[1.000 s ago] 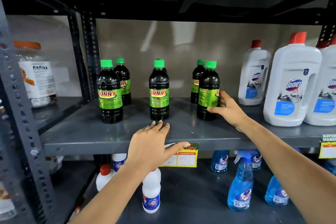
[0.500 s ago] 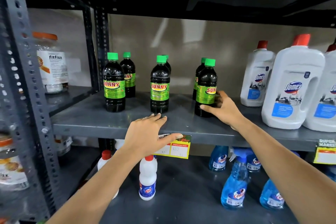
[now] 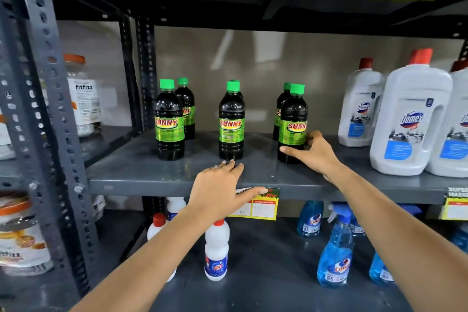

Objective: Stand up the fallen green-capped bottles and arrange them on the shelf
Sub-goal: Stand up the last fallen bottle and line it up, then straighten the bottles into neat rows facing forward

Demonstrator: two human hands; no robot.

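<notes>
Several dark bottles with green caps and green SUNNY labels stand upright in pairs on the grey shelf (image 3: 141,175): a left front bottle (image 3: 169,121), a middle front bottle (image 3: 231,121) and a right front bottle (image 3: 292,124), each with another close behind it. My right hand (image 3: 312,152) wraps around the base of the right front bottle, thumb in front and fingers behind. My left hand (image 3: 222,187) lies flat on the shelf's front edge, fingertips just short of the middle bottle, holding nothing.
Large white Domex bottles (image 3: 410,119) with red caps crowd the shelf's right end. Below stand small white bottles (image 3: 216,251) and blue spray bottles (image 3: 334,258). A perforated steel upright (image 3: 50,119) rises at left, with jars (image 3: 81,99) on the neighbouring rack. A yellow price tag (image 3: 263,206) hangs on the shelf edge.
The camera has drifted nearer and a little left. My right hand stays on the right front bottle, which has turned so its label faces more forward. My left hand remains on the shelf edge.
</notes>
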